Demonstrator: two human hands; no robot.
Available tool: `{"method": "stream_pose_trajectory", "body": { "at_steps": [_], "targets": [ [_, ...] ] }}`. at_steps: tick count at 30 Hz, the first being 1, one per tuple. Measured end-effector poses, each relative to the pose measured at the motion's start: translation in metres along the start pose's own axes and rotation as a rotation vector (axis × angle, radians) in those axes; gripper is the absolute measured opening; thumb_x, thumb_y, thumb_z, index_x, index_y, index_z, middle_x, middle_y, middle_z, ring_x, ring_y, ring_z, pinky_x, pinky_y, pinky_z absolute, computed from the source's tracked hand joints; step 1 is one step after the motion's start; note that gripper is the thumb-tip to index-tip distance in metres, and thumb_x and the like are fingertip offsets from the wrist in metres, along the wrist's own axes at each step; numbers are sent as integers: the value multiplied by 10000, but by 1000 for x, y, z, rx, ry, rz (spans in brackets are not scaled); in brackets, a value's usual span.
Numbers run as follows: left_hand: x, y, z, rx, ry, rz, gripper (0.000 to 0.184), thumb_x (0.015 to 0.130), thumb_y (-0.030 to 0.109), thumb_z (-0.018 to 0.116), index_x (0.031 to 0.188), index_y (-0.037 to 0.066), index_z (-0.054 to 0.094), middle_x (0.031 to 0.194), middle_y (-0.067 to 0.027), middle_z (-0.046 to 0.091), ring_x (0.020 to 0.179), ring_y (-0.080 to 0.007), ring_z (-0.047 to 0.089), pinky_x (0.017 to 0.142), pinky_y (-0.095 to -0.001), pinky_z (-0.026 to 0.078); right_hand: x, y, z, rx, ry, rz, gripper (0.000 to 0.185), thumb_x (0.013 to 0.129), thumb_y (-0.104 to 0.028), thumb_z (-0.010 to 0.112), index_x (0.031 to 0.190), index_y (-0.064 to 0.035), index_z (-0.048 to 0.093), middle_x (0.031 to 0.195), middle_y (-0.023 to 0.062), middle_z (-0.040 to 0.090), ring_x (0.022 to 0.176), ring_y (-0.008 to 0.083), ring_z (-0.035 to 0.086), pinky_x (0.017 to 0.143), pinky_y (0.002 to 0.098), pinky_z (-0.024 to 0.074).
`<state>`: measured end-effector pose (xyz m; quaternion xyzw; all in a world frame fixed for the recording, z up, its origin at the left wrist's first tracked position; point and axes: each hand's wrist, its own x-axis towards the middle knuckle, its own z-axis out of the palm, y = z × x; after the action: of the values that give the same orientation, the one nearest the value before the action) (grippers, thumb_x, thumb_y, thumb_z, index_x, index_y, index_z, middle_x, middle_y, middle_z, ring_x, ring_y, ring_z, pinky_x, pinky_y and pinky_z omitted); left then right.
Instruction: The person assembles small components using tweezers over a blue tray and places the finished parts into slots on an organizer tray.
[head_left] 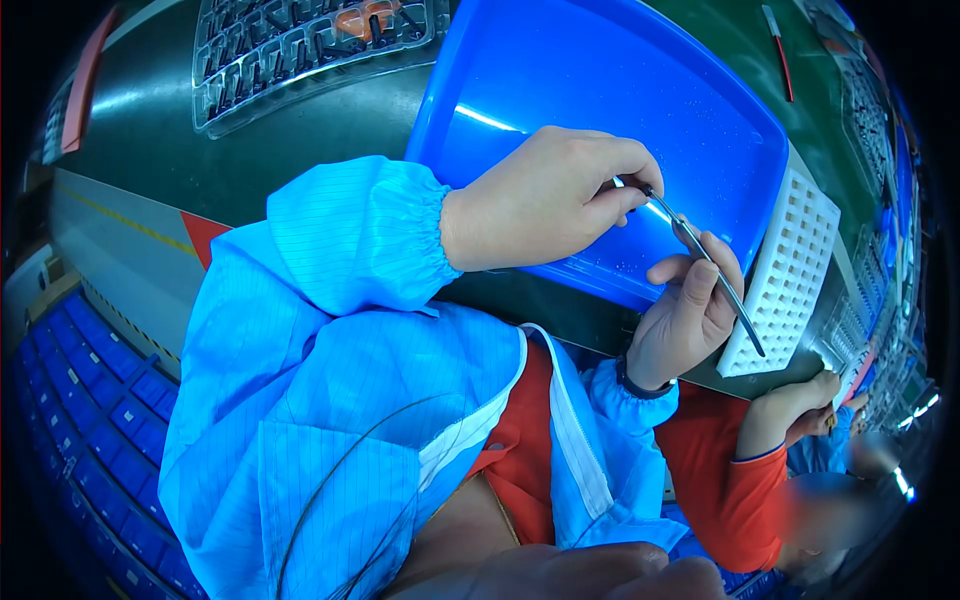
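Head view.

Item: left hand point(545, 200). Back turned to the camera; thumb and forefinger closed in a pinch on a small dark piece point(648, 190), too tiny to identify. The tight grip probably keeps the piece from turning.

Item: right hand point(690, 305). Fingers closed around a slim metal tool point(682, 226), possibly tweezers. Upper end meets the left fingertips at the dark piece; lower end juts past the palm. Gripped along its length, pencil-fashion, seemingly for fine control. Wears a dark wristband point(645, 386).

Item: blue tray point(600, 75). Tool and piece are above its near side, specks strewn on its floor; so placed, it would likely catch anything dropped.

Item: white block point(788, 280). Rows of holes; beside the tray's right edge, near the right hand, apparently within easy reach.

Item: transparent tray point(310, 62). Dark parts in moulded pockets, presumably spaced to prevent tangling; an orange object point(362, 20) among them. Left of the blue tray.

Item: dark green counter point(140, 130). Carries the above.

Item: red-and-white stick point(780, 55). Beyond the blue tray.

Item: co-worker's hand point(790, 408), red sleeve point(725, 450). At right; what it holds is unclear.
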<state>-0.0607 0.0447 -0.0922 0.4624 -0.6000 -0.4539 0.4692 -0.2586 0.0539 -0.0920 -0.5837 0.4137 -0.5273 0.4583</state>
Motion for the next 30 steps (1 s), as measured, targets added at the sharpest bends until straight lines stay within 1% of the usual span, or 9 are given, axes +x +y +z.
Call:
{"method": "stream_pose_trajectory", "body": {
  "at_steps": [2, 7, 10, 15, 18, 23, 26, 27, 30],
  "targets": [
    [-1, 1, -1, 24, -35, -8, 184, 920, -6, 614, 1103, 6, 639, 980, -133, 698, 859, -211, 726, 738, -297, 576, -1, -1, 1, 15, 3, 7, 293, 1044, -173, 521, 1229, 45, 585, 1120, 237, 677, 698, 142, 613, 637, 221, 479],
    [-1, 1, -1, 32, -30, -7, 183, 915, -12, 616, 1096, 5, 642, 975, -132, 699, 858, -210, 726, 732, -296, 574, -1, 1, 2, 19, 44, -11, 265, 1031, -142, 541, 1191, 61, 599, 1068, 240, 691, 651, 152, 636, 619, 238, 484],
    [-1, 0, -1, 66, -7, 33, 182, 912, -15, 618, 1091, 3, 645, 965, -132, 698, 851, -207, 725, 726, -294, 572, -2, 0, 1, 20, 13, 0, 303, 1048, -179, 512, 1239, 46, 578, 1116, 234, 679, 715, 146, 625, 646, 224, 482],
    [0, -1, 0, 63, -5, 58, 186, 912, -15, 618, 1094, 5, 649, 957, -134, 697, 846, -201, 722, 726, -291, 569, -1, 1, -1, 47, 22, -12, 306, 1050, -183, 508, 1237, 48, 580, 1117, 232, 679, 714, 148, 621, 653, 230, 483],
    [-2, -3, 3, 59, 55, 75, 139, 891, 60, 629, 1020, 27, 668, 915, -141, 689, 843, -306, 679, 721, -369, 541, -1, 1, -2, 37, 2, -9, 308, 1050, -184, 507, 1238, 49, 579, 1114, 228, 680, 718, 148, 618, 660, 234, 482],
    [-2, -3, 3, 46, 48, 74, 141, 886, 61, 632, 1018, 28, 670, 920, -141, 690, 837, -306, 680, 717, -370, 542, -2, 0, -3, 24, 25, 7, 312, 1048, -186, 515, 1238, 53, 579, 1112, 224, 682, 723, 147, 615, 665, 235, 480],
    [-2, -3, 1, 85, -6, 35, 155, 933, 18, 621, 1082, 7, 662, 949, -117, 691, 840, -188, 720, 731, -281, 568, 0, 2, -14, 29, 99, -20, 314, 1042, -182, 529, 1241, 56, 580, 1099, 217, 685, 735, 149, 622, 672, 234, 485],
    [-3, 1, 1, 77, -11, 46, 155, 933, 18, 621, 1082, 7, 662, 949, -117, 691, 840, -188, 720, 731, -281, 568, 0, -1, -20, 19, 106, -28, 314, 1042, -182, 529, 1241, 56, 580, 1099, 217, 685, 735, 149, 622, 672, 234, 485],
    [-4, 3, 2, 78, -44, 7, 146, 944, 36, 620, 1080, 12, 667, 963, -118, 690, 834, -184, 721, 719, -280, 566, 5, -7, -42, -125, 249, 39, 321, 1038, -184, 540, 1246, 57, 586, 1068, 196, 684, 737, 144, 633, 681, 233, 493]
  ]
}}
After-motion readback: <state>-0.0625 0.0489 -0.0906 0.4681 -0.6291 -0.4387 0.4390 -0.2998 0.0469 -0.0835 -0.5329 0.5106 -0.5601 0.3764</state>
